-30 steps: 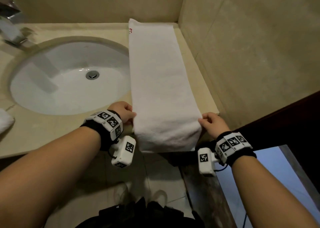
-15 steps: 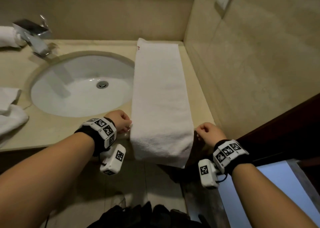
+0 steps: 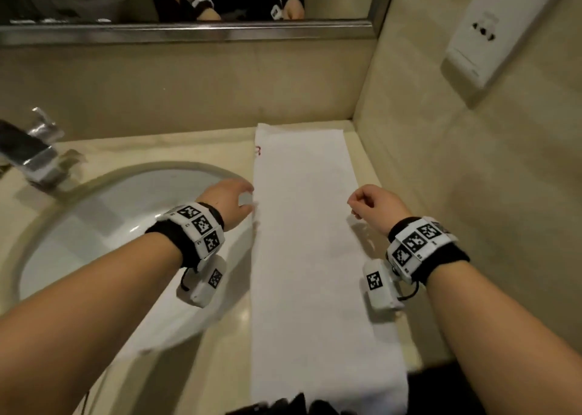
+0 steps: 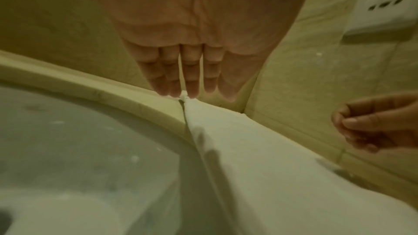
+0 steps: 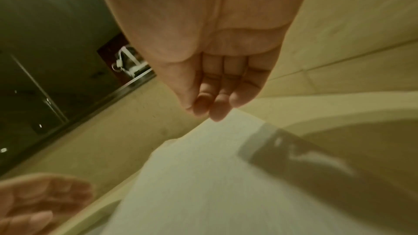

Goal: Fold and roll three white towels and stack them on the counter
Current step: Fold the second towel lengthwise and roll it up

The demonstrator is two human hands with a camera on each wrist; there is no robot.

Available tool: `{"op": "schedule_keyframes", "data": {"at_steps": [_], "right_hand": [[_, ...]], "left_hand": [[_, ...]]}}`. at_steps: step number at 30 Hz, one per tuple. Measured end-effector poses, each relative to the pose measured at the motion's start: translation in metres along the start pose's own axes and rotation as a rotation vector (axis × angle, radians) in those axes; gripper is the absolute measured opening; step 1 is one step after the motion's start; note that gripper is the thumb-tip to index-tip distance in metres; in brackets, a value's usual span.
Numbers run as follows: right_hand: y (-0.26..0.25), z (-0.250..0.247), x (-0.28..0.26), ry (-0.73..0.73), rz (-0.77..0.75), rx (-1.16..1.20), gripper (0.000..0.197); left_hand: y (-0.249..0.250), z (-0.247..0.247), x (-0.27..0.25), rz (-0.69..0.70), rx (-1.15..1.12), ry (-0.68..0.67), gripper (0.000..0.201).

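The beige stone counter [image 3: 189,150] runs under both forearms, and the oval white basin [image 3: 104,225] sits below the left forearm. Between the two hands lies the long white terry towel [image 3: 304,241], already folded into a narrow strip: its far end is beyond the fingertips against the back wall, and its near end hangs over the counter edge below the wrists. The folding of this towel looks done and the rolling not begun, so I judge the step in hand to be the reach for the far end.

The left hand [image 3: 228,199] hovers over the strip's left edge with fingers extended and relaxed, holding nothing. In the left wrist view its fingertips [image 4: 191,90] line up with the far corner, but I cannot tell whether they touch it. The right hand [image 3: 374,202] hovers over the right edge with fingers loosely curled, also holding nothing.

The next move probably calls for both hands to take the far corners evenly and turn the end over tightly, keeping the roll square to the strip.

A second ago both hands gripped the towel's near end at the counter edge; they have since let go and travelled forward to the middle of the strip.
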State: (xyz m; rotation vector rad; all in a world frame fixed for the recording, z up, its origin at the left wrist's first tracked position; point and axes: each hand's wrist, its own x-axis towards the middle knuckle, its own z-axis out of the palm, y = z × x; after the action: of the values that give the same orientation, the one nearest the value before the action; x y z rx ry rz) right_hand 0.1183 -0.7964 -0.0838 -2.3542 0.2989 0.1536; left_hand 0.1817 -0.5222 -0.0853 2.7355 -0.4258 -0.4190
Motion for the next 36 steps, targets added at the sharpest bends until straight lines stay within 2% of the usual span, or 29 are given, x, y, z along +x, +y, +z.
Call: {"op": "schedule_keyframes", "data": {"at_steps": [4, 9, 15, 18, 21, 25, 29, 32, 36], "right_hand": [[-0.011, 0.007, 0.08, -0.049, -0.025, -0.18, 0.012], [-0.007, 0.013, 0.142, -0.094, -0.08, -0.312, 0.029], [0.004, 0.006, 0.164, -0.191, -0.103, -0.493, 0.062], [0.003, 0.004, 0.161, -0.236, -0.118, -0.56, 0.072], [0.0, 0.005, 0.158, -0.214, -0.14, -0.603, 0.064], [-0.004, 0.005, 0.152, -0.239, -0.16, -0.696, 0.04], [0.0, -0.004, 0.136, -0.322, -0.169, -0.61, 0.025], [0.005, -0.015, 0.126, -0.243, -0.14, -0.423, 0.026], [0.008, -0.016, 0.115, -0.224, -0.058, -0.262, 0.023]], "left_hand": [[-0.008, -0.003, 0.079, 0.084, 0.097, 0.001, 0.049], [-0.022, 0.001, 0.138, 0.197, 0.208, -0.04, 0.06], [-0.034, 0.004, 0.156, 0.298, 0.182, 0.014, 0.07], [-0.038, 0.004, 0.149, 0.309, 0.182, -0.016, 0.078], [-0.036, 0.006, 0.137, 0.335, 0.195, -0.028, 0.072], [-0.03, 0.008, 0.119, 0.388, 0.183, -0.005, 0.047], [-0.032, 0.014, 0.106, 0.404, 0.105, 0.005, 0.022], [-0.036, 0.013, 0.097, 0.276, -0.14, 0.038, 0.012], [-0.033, 0.007, 0.089, 0.144, -0.403, 0.034, 0.014]]}}
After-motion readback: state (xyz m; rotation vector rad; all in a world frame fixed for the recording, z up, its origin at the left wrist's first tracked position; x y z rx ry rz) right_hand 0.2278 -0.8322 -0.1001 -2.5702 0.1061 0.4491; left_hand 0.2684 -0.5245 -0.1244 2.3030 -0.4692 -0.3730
